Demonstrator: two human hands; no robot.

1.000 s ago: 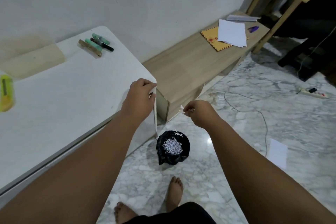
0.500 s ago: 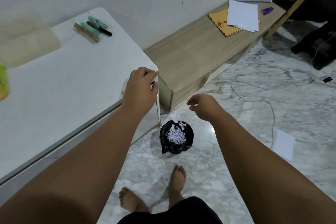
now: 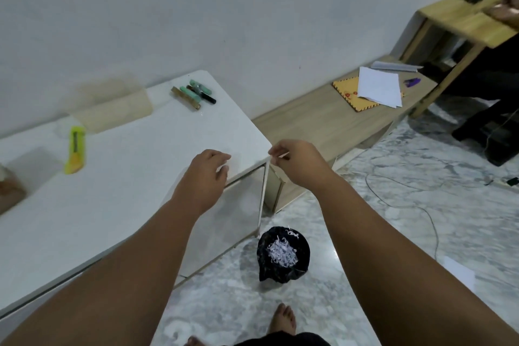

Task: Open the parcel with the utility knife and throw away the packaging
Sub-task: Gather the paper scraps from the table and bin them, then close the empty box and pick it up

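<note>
My left hand (image 3: 209, 174) hovers over the right corner of the white table (image 3: 134, 177), fingers curled, with a small white scrap (image 3: 223, 168) showing at the fingertips. Just past that corner, my right hand (image 3: 295, 161) pinches a thin pale strip (image 3: 281, 155) between thumb and fingers. On the floor below both hands stands a black bin bag (image 3: 283, 267) with shredded white paper inside. The yellow utility knife (image 3: 75, 149) lies on the table to the left. A brown parcel (image 3: 9, 191) is cut off by the left edge.
Green markers, a pen and a wooden ruler (image 3: 193, 94) lie at the table's far corner, beside a beige flat sheet (image 3: 112, 114). A low wooden bench (image 3: 323, 121) holds papers and an orange envelope. Cables and a loose paper lie on the marble floor. My bare feet are near the bin.
My right hand rose from above the bin to the table's corner and now pinches a strip. My left hand shifted slightly inward over the tabletop. The view tilted upward.
</note>
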